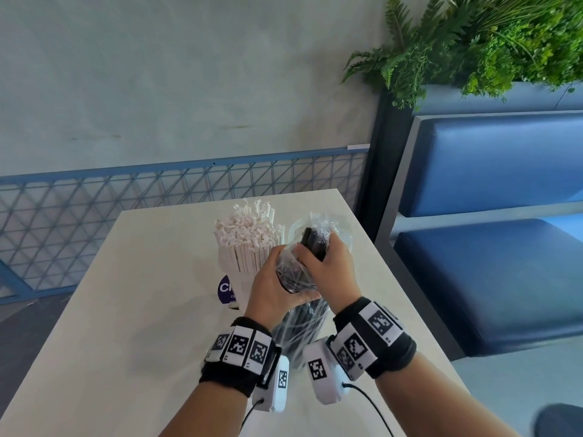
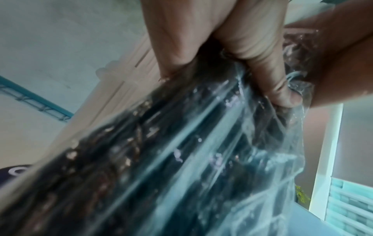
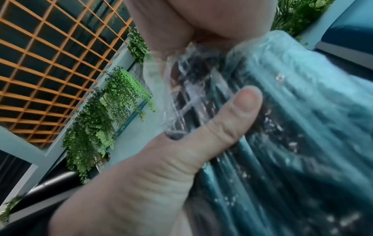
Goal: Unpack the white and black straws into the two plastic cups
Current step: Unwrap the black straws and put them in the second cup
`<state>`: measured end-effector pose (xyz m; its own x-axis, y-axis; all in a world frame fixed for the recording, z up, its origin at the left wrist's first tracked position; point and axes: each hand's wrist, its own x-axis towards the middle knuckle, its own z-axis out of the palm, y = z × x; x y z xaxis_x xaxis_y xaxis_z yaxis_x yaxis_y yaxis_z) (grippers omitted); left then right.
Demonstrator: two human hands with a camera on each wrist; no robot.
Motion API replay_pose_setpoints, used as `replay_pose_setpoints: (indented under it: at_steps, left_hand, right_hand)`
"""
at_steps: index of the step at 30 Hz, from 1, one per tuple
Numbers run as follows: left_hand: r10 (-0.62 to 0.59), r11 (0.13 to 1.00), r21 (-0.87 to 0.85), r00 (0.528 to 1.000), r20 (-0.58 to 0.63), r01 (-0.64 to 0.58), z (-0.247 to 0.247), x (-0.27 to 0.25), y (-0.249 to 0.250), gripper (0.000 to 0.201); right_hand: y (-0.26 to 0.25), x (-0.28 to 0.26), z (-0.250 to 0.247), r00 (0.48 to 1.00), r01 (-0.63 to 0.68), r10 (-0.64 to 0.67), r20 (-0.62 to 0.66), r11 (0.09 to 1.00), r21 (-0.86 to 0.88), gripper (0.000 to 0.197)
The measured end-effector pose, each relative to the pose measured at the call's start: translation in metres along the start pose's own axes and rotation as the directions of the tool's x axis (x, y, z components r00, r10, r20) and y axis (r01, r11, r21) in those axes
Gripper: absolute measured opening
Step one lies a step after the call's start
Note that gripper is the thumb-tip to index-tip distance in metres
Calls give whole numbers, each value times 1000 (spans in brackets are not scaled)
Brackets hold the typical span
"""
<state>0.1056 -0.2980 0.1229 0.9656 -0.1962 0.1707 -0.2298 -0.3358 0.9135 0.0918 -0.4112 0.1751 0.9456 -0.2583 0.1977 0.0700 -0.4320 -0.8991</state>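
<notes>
A clear plastic bag of black straws (image 1: 299, 323) stands upright over the table, its top bunched between both hands. My left hand (image 1: 277, 279) grips the bag's crumpled upper part (image 2: 201, 143) from the left. My right hand (image 1: 328, 263) grips a bundle of black straws (image 1: 312, 244) sticking out of the bag's top, thumb pressed on the plastic (image 3: 238, 111). White paper-wrapped straws (image 1: 249, 241) stand packed in a plastic cup (image 1: 230, 288) with a purple logo, just left of my hands. A second clear cup (image 1: 295, 231) shows behind the bag, mostly hidden.
The pale table (image 1: 142, 310) has its right edge close to my right wrist. A blue bench (image 1: 492, 247) stands to the right, a blue wire fence (image 1: 157, 190) behind the table, green plants (image 1: 489, 36) above the bench.
</notes>
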Motion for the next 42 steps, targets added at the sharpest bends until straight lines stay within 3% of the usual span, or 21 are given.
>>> replay_pose_setpoints:
  at_steps: [5, 9, 13, 15, 17, 20, 23, 30, 36, 39, 42]
  left_hand:
    - [40, 998, -40, 999, -4, -40, -7, -5, 9, 76]
    - [34, 999, -37, 999, 28, -33, -10, -2, 7, 76]
    - [-25, 999, -32, 1000, -7, 24, -12, -2, 3, 77]
    - [-52, 998, -33, 999, -5, 51, -12, -3, 5, 82]
    - [-47, 999, -23, 999, -3, 47, -10, -5, 12, 84]
    - [-41, 999, -25, 999, 7, 41, -6, -8, 22, 86]
    - [-49, 998, -39, 999, 6, 49, -2, -8, 28, 78]
    - [-85, 995, -58, 996, -37, 83, 3, -5, 26, 71]
    - [-139, 989, -72, 983, -121, 131, 1, -5, 5, 90]
    - [-157, 986, -73, 978, -135, 148, 3, -5, 1, 106]
    - [-185, 982, -69, 972, -148, 176, 3, -5, 6, 108]
  right_hand:
    - [-14, 8, -4, 999, 48, -44, -30, 987, 154, 20]
    - [-25, 18, -15, 995, 94, -82, -55, 965, 246, 25]
    - [-8, 21, -23, 987, 5, -86, 137, 862, 507, 44]
    - [2, 20, -24, 957, -46, -81, 279, 907, 419, 52]
    - [9, 20, -22, 944, -11, -76, 320, 965, 262, 49]
    - [11, 21, -17, 982, 17, -58, 177, 975, 222, 41]
    - [6, 23, -16, 996, 24, -50, 71, 946, 322, 33]
    - [-7, 35, -35, 994, 103, -110, -12, 881, 462, 24]
    - [-22, 45, -44, 990, 120, -141, -4, 833, 541, 19]
    - [-26, 52, -49, 977, 122, -194, 85, 841, 527, 21]
    - [-17, 46, -44, 924, 41, -221, 314, 870, 492, 15]
